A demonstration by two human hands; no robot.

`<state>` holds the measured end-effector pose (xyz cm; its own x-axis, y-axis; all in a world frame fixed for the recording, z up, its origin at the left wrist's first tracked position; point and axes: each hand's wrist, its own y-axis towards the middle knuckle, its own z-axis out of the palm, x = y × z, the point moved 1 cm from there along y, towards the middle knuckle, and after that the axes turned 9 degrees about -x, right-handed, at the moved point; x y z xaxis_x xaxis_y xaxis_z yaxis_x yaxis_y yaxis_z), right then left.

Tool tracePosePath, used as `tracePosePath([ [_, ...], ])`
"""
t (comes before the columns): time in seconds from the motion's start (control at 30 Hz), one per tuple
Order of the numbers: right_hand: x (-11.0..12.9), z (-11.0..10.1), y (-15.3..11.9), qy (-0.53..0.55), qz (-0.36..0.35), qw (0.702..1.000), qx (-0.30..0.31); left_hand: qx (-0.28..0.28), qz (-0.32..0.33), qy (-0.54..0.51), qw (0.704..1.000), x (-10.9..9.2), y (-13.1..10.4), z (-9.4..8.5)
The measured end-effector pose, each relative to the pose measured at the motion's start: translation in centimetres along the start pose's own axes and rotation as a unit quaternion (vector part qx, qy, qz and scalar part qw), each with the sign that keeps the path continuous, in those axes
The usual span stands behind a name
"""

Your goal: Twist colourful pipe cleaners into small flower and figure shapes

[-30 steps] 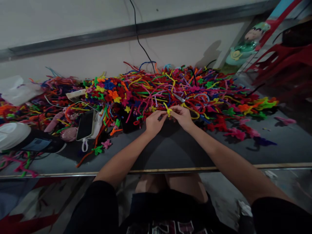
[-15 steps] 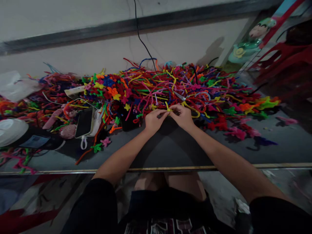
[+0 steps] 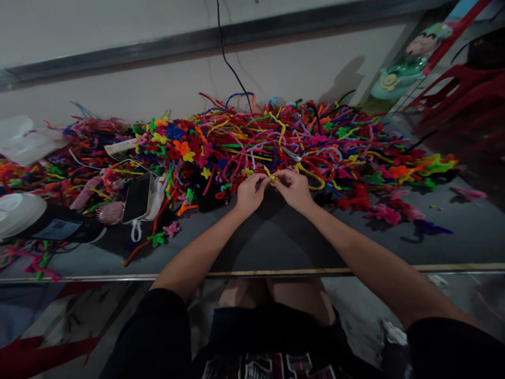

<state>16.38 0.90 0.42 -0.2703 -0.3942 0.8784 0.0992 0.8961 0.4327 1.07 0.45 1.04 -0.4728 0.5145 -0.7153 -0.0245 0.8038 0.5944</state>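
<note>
A short yellow pipe cleaner [image 3: 272,178] is pinched between my two hands, over the front edge of the pile. My left hand [image 3: 251,195] closes thumb and forefinger on its left side. From the other side, my right hand [image 3: 294,189] grips it with bent fingers. One fuzzy end sticks up between the fingertips; the rest is partly hidden by them. Just behind my right hand lie scissors [image 3: 291,154] with a yellow loop by them. Around and behind both hands spreads a heap of multicoloured pipe cleaners [image 3: 244,134].
On the left are a phone [image 3: 137,199], a pink bristled ball [image 3: 110,213], a white-lidded container [image 3: 21,213] and a plastic bag [image 3: 27,139]. Pipe-cleaner flowers [image 3: 181,145] cluster behind. Finished-looking pink and red shapes [image 3: 384,213] lie right. A black cable [image 3: 232,68] hangs by the wall.
The yellow pipe cleaner's upright end now leans further left. My fingers have shifted slightly around it, both hands staying in nearly the same place.
</note>
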Motion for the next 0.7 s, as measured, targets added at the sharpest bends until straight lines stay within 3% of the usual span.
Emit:
tracePosePath([
  [0.1, 0.1, -0.1, 0.0, 0.018, 0.007, 1.0, 0.009, 0.015, -0.002, -0.072, 0.997, 0.0, 0.1, -0.1],
  [0.23, 0.8, -0.2, 0.1, 0.057, 0.025, 0.998, 0.024, 0.043, -0.062, -0.165, 0.983, 0.5, 0.0, 0.1],
  [0.37, 1.0, 0.1, 0.3, 0.128, 0.138, 0.981, 0.042, 0.031, -0.101, -0.195, 0.975, 0.9, 0.0, 0.5],
  [0.5, 0.3, 0.4, 0.4, 0.159, 0.218, 0.962, 0.035, -0.001, -0.1, -0.141, 0.985, 0.3, -0.1, 0.4],
  [0.6, 0.0, 0.4, 0.3, 0.12, 0.186, 0.975, 0.02, -0.039, -0.072, -0.082, 0.993, -0.3, -0.1, 0.0],
  [0.7, 0.2, 0.2, 0.1, 0.057, 0.107, 0.993, 0.007, -0.038, -0.018, -0.02, 0.999, -0.5, -0.1, -0.2],
])
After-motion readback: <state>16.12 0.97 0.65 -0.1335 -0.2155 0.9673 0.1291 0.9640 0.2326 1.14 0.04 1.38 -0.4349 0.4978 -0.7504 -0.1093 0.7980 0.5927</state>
